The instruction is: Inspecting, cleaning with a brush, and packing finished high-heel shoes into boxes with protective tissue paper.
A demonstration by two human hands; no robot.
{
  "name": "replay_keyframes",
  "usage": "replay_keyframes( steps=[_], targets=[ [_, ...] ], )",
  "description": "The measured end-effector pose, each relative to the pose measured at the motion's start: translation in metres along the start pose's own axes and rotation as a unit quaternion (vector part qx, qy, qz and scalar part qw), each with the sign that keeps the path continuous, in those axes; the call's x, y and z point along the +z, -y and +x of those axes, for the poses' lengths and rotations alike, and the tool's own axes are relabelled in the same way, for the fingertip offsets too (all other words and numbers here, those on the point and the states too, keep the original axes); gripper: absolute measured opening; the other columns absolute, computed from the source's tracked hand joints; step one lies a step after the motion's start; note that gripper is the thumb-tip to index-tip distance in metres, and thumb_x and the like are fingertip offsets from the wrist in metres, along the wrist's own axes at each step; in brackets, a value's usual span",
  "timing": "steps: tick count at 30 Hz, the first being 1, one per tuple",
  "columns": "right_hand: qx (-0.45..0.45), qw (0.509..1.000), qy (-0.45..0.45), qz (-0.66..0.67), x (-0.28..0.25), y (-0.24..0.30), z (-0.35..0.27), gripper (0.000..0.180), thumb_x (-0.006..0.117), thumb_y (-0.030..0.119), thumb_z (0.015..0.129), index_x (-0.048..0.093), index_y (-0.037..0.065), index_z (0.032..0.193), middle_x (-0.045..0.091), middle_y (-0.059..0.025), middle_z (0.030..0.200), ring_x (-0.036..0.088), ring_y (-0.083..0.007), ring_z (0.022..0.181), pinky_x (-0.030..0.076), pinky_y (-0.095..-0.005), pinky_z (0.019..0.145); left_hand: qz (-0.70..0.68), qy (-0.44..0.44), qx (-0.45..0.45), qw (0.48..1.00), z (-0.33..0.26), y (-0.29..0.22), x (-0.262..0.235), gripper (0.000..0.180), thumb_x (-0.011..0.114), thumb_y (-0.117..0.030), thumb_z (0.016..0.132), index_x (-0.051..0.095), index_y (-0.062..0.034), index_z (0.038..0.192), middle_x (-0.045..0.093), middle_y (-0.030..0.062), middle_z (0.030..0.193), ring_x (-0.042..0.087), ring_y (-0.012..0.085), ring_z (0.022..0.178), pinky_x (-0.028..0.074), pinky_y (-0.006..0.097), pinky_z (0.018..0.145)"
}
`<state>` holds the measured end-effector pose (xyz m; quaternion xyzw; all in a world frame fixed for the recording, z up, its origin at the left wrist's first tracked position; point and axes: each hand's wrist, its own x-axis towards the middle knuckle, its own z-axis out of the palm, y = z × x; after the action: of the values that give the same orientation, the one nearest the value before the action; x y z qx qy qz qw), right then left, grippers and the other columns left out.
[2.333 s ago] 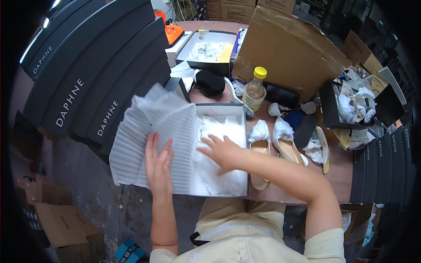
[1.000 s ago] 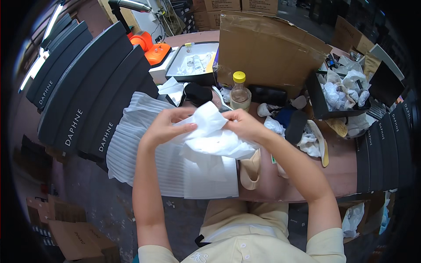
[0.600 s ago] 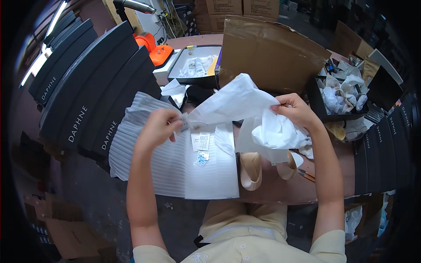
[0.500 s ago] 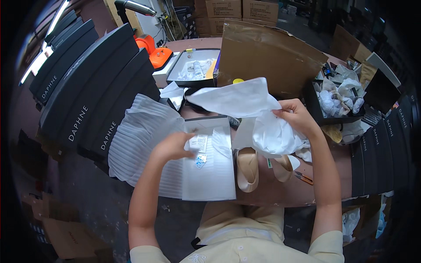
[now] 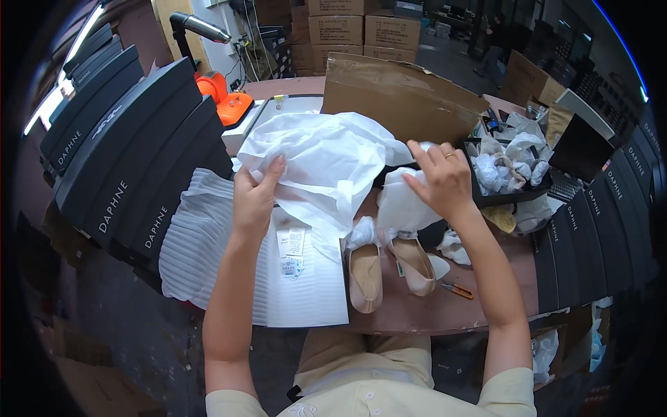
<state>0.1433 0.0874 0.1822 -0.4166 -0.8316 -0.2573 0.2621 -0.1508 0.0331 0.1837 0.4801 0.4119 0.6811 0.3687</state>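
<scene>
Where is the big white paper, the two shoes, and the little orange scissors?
white tissue paper (image 5: 326, 156), head view, middle of the sheet.
beige shoes (image 5: 365, 276), head view, left shoe's insole.
orange scissors (image 5: 455, 290), head view, handle.

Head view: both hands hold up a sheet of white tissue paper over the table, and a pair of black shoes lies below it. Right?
Not quite. In the head view the shoes are beige, not black. The left hand and right hand do hold the white tissue paper up over the table.
</scene>
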Motion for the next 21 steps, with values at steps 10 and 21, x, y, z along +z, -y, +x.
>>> replay_keyframes(
  steps=[10, 21],
  targets=[
    [0.101, 0.855, 0.167, 0.48, -0.015, 0.098, 0.025, 0.02, 0.066, 0.017, 0.08, 0.063, 0.001, 0.092, 0.061, -0.0089, 0.067, 0.057, -0.0166, 0.058, 0.045, -0.0322, 0.055, 0.258, -0.065, 0.25, 0.931, -0.027, -0.002, 0.038, 0.046, 0.061, -0.015, 0.088, 0.047, -0.0026, 0.13, 0.065, 0.0076, 0.081, 0.058, 0.0065, 0.062, 0.045, 0.021, 0.055],
    [0.235, 0.86, 0.137, 0.431, -0.057, 0.109, -0.089, 0.055, 0.071, 0.03, 0.077, 0.05, 0.001, 0.118, 0.053, -0.0174, 0.115, 0.058, -0.0271, 0.097, 0.049, -0.0339, 0.082, 0.215, -0.204, 0.204, 0.933, -0.025, -0.041, -0.037, 0.037, 0.043, 0.008, 0.076, 0.066, -0.0015, 0.104, 0.066, 0.0058, 0.081, 0.056, 0.0034, 0.054, 0.048, 0.019, 0.041]
  ],
)
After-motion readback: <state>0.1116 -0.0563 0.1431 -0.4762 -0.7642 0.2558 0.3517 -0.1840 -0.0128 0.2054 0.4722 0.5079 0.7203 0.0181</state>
